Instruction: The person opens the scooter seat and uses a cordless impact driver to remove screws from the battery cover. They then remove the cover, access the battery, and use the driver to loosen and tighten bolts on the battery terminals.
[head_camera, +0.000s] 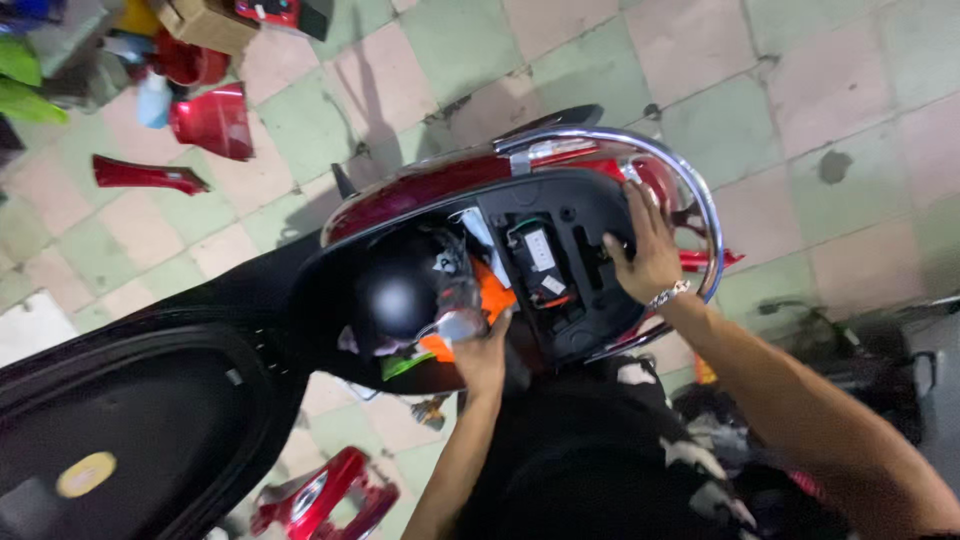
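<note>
A dark red scooter (420, 190) lies below me with its seat (130, 430) flipped up and the under-seat compartment open. My left hand (480, 350) reaches into that compartment, fingers closed around a grey and orange bundle (470, 300) beside a black helmet (395, 295). My right hand (640, 250), with a metal bracelet on the wrist, rests spread on the black rear tray (560, 260) that holds a small battery box. The chrome grab rail (700, 210) curves around just beyond its fingers.
Loose red body panels lie on the tiled floor at the upper left (215, 120) and lower middle (325, 500). Boxes and green items crowd the top left corner (200, 20). A dark machine part (870, 350) sits at the right.
</note>
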